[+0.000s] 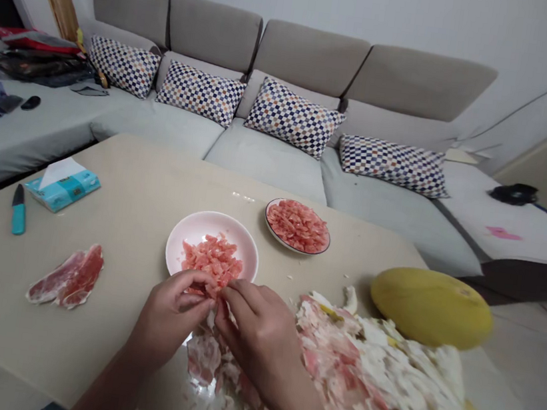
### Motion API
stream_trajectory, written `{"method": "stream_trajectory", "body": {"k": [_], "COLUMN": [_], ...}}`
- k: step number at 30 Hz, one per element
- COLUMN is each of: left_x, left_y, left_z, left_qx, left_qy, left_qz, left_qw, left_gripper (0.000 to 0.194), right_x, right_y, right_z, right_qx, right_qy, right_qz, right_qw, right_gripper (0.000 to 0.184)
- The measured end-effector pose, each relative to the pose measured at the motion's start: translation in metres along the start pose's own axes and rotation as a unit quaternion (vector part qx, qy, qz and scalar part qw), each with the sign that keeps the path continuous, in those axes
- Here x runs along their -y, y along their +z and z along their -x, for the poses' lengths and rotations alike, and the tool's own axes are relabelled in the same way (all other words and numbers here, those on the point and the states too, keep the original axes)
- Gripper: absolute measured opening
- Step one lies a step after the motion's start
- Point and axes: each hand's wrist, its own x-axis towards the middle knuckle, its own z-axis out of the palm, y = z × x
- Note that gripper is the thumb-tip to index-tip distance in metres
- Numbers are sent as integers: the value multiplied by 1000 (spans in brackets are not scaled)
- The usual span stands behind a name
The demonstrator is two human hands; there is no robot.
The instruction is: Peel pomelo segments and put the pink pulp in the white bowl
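My left hand [172, 318] and my right hand [257, 327] meet at the near rim of a white bowl [177, 239]. Their fingertips pinch a small piece of pink pomelo flesh [214, 289], partly hidden by the fingers. Loose pink pomelo pulp [213, 257] lies in the bowl. Below my hands are scraps of pale membrane [203, 357] on the table. Two unpeeled-membrane pomelo segments [70, 276] rest together to the left. Beyond the bowl, on the right, a dark-rimmed plate [283, 238] carries a heap of the same pulp.
A whole yellow pomelo [431, 306] sits at right behind a big pile of peel and membrane [382, 374]. On the left lie a teal-handled knife [19, 215] and a tissue pack [64, 185]. A grey sofa [268, 167] with checkered cushions borders the table [141, 174].
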Motion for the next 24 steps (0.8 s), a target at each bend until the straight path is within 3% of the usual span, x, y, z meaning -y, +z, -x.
{"method": "stream_trajectory", "body": {"k": [4, 10, 19, 24], "left_x": [-2, -5, -1, -1], "left_y": [0, -5, -8, -3], "left_z": [0, -3, -7, -6], "left_qx": [30, 62, 21, -13], "left_qy": [-9, 9, 21, 17], "left_qz": [13, 61, 63, 55], "left_qw": [999, 996, 998, 998], "left_gripper": [13, 14, 23, 26], "right_x": [-2, -2, -12, -12], "right_y": [-1, -6, -9, -12], "right_z": [0, -4, -11, -10], "right_qx": [0, 26, 27, 39], "right_qy": [56, 156, 245, 268], "right_qz": [-95, -263, -361, -368], "right_qw": [994, 952, 899, 890], "right_gripper": [12, 13, 14, 19]}}
